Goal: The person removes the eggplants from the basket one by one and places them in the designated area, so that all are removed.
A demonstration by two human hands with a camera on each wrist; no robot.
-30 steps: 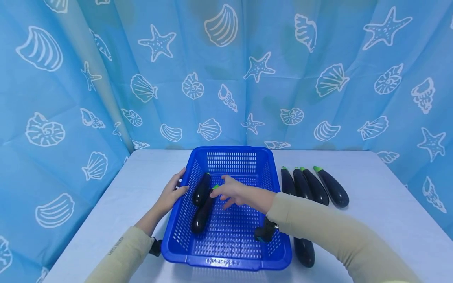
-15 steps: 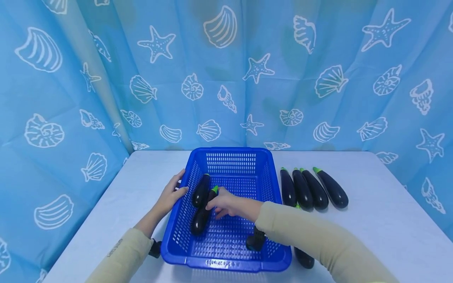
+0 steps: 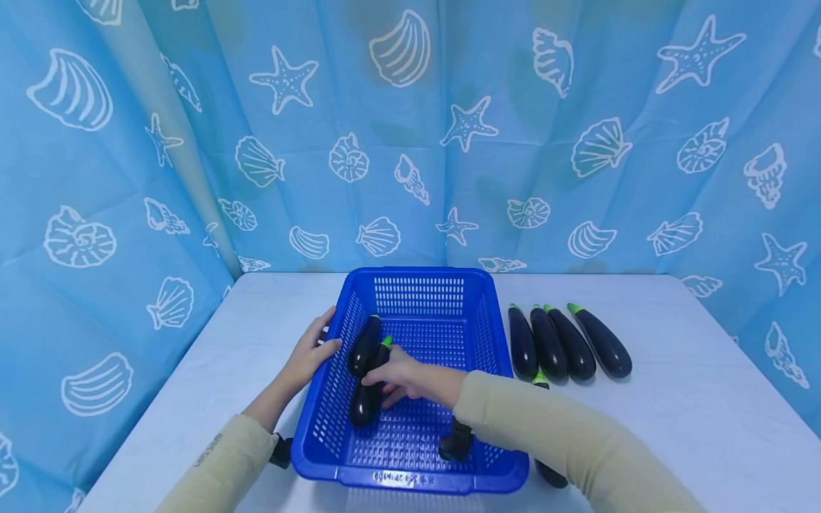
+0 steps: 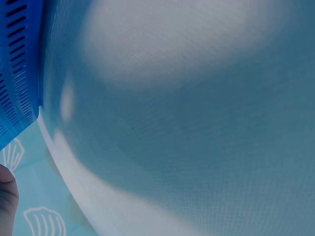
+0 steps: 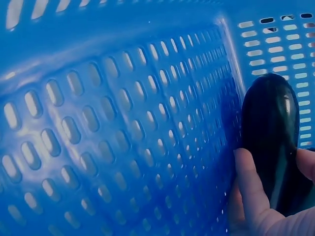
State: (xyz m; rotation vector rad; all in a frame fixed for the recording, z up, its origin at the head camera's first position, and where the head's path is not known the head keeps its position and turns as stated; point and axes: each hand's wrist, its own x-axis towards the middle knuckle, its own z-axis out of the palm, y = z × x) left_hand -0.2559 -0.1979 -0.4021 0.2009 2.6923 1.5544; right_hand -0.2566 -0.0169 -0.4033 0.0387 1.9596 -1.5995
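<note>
A blue plastic basket [image 3: 420,479] stands on the white table, two dark eggplants inside along its left side. My right hand [image 3: 400,374] reaches into it and holds the nearer eggplant [image 3: 364,410], whose green stem end points away from me. In the right wrist view, thumb and fingers lie on both sides of this eggplant [image 5: 269,110]. The other eggplant [image 3: 365,345] lies just beyond, against the left wall. My left hand [image 3: 311,354] grips the basket's left rim, thumb over the top. Only a bit of the left hand [image 4: 7,201] shows in the left wrist view.
Several eggplants [image 3: 574,349] lie in a row on the table right of the basket. Another eggplant [image 3: 550,474] lies nearer, partly hidden under my right sleeve [image 3: 558,420]. A blue shell-print curtain [image 3: 410,121] hangs behind the table.
My right hand has moved down and left from near the stem to the middle of the nearer eggplant and closed around it. The eggplant has shifted slightly. My left hand stays on the rim.
</note>
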